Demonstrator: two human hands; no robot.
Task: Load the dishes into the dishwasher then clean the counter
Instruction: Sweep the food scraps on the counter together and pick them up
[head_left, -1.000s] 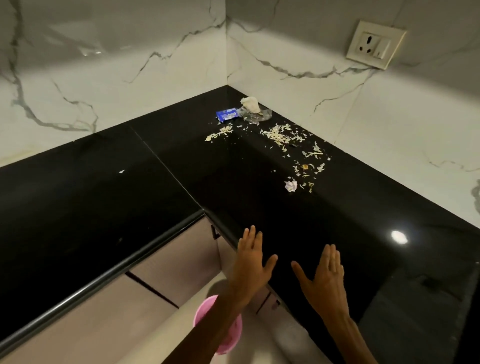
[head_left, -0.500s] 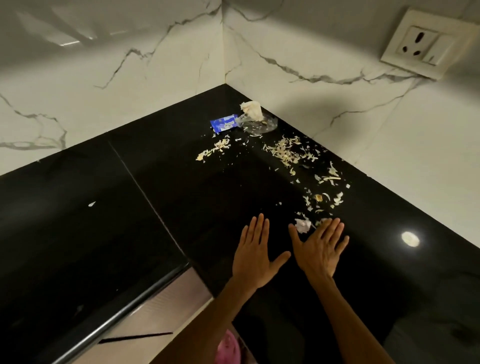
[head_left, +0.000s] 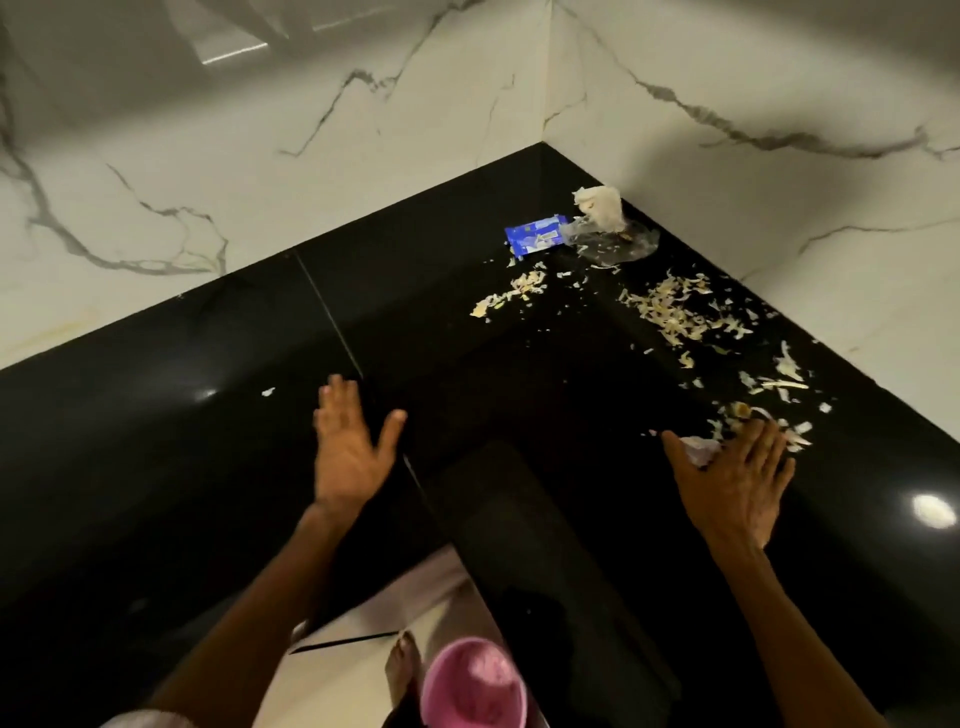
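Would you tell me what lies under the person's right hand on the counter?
A crumpled pale scrap shows beside the right hand, with food scraps beyond its fingertips on the black counter. Anything beneath the palm is covered.

No readable text anywhere; print on the blue wrapper (head_left: 535, 236) in the bench corner too blurred to make out

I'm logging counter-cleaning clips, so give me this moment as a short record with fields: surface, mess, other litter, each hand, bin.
surface: black counter in a marble-walled corner
mess: pale vegetable scraps scattered along the right side
other litter: blue wrapper, clear plastic bag with a white crumpled tissue, all near the corner
left hand: open, fingers spread, above bare counter
right hand: open, at the near edge of the scraps, by a small pale wad
bin: pink bucket below the counter edge
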